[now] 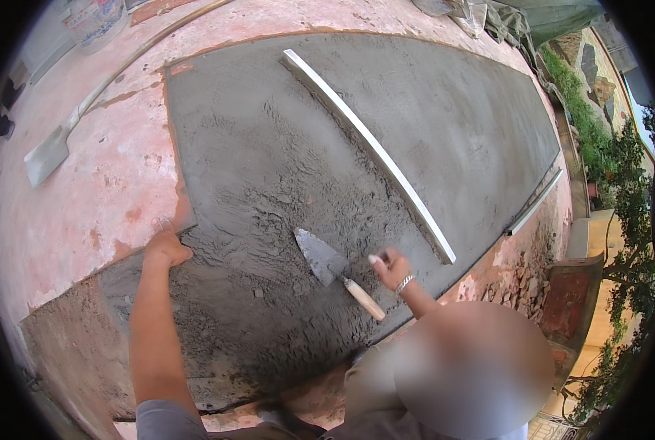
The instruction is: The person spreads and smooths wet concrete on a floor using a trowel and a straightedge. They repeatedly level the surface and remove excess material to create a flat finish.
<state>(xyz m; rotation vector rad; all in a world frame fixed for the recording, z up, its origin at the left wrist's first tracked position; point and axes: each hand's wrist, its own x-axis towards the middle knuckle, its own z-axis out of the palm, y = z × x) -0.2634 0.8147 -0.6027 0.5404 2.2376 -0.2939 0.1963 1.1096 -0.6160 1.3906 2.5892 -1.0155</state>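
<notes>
My left hand (167, 248) leans on the broken edge of the pink slab (115, 191), where the slab meets the wet grey mortar (232, 139). Its fingers lie stretched out on the surface, with the thumb apart. Over the mortar hovers my right hand (392, 268), a silvery bracelet on the wrist. Its fingers are loosely bent, the thumb is held away, and I see nothing in it. Just left of it, not touching, a pointed trowel (321, 257) with a wooden handle lies on the rough mortar, the blade pointing up and left.
A long white straightedge (375, 150) lies diagonally between rough and smoother mortar. A long-handled shovel (49, 158) rests on the pink slab. Another bar (535, 203) lies by the right edge, near broken rubble (514, 293). A bucket (93, 22) stands at the far left. A blurred disc covers the lower right.
</notes>
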